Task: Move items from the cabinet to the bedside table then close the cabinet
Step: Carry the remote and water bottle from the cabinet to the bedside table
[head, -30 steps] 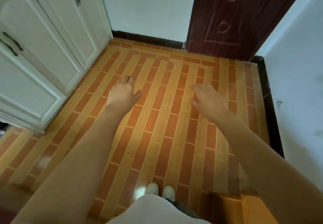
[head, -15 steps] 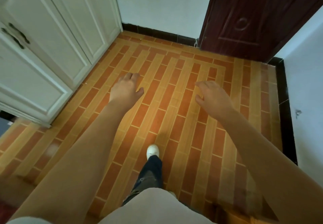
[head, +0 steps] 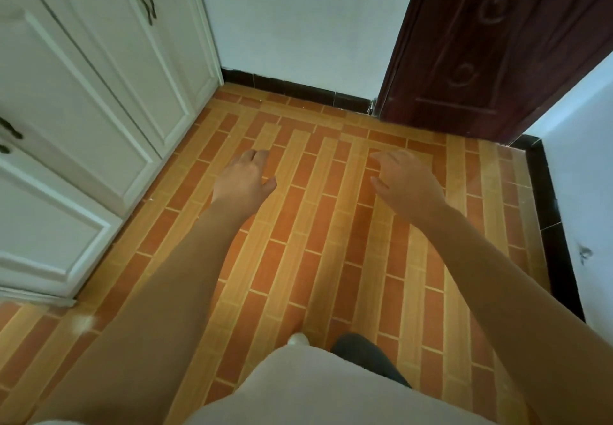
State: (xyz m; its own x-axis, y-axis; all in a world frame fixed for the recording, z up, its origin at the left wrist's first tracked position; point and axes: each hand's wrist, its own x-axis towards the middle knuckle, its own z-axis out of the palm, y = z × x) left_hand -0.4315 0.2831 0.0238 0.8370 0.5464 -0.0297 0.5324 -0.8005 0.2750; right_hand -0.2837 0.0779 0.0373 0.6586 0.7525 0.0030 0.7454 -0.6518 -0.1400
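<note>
Since the earlier frames the view has come closer to the far wall and the dark door (head: 497, 50), and the white cabinet (head: 83, 119) on the left now fills more of the picture; one foot that was stepped forward is now mostly hidden under the light shirt.

The left hand (head: 243, 181) and the right hand (head: 406, 181) are both held out over the tiled floor (head: 318, 225), well apart from each other. Their fingers hang loosely curled and they hold nothing.

All cabinet doors in view are closed, so what is inside cannot be seen. The items to move are therefore hidden, and I cannot say if they are heavy, soft or fragile; this must be judged only when a door is open. The bedside table is not in the picture.

The thing to take hold of first is, I think, a door handle. A pair of dark curved handles (head: 145, 2) stands on the tall doors at the top, and another handle (head: 10, 128) is at the left edge. They look like stiff metal bows, easy to hook with two or three fingers. The doors seem to be light painted panels, so a gentle pull at the handle should be enough.
</note>
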